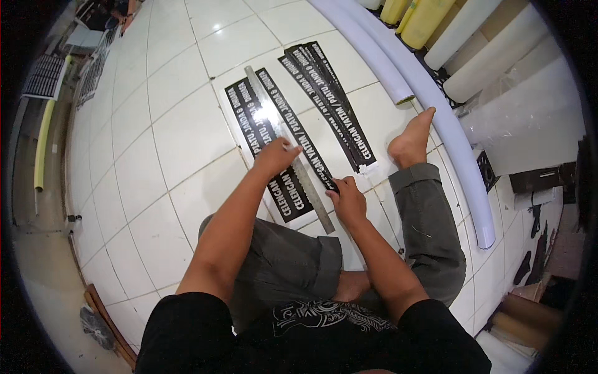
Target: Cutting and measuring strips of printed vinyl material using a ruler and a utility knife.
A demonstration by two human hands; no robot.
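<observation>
A long metal ruler (305, 181) lies slantwise over a printed sheet (240, 106) with black bands and white lettering on the tiled floor. My left hand (276, 157) holds the ruler down near its middle, fingers bent onto it. Along the ruler's right edge runs a narrow black strip (305, 148) with white letters. The fingers of my right hand (349, 201) are closed at the strip's near end and seem to pinch it; their tips are partly hidden. Farther right, several similar black strips (330, 103) lie overlapped in a fanned pile.
My bare foot (412, 140) rests right of the pile, and my bent legs (430, 218) frame the near side. A long pale roll (445, 134) curves along the right, beside more upright rolls (461, 37). At the far left lies a yellow roll (43, 143); another person's hand (128, 20) shows at the top.
</observation>
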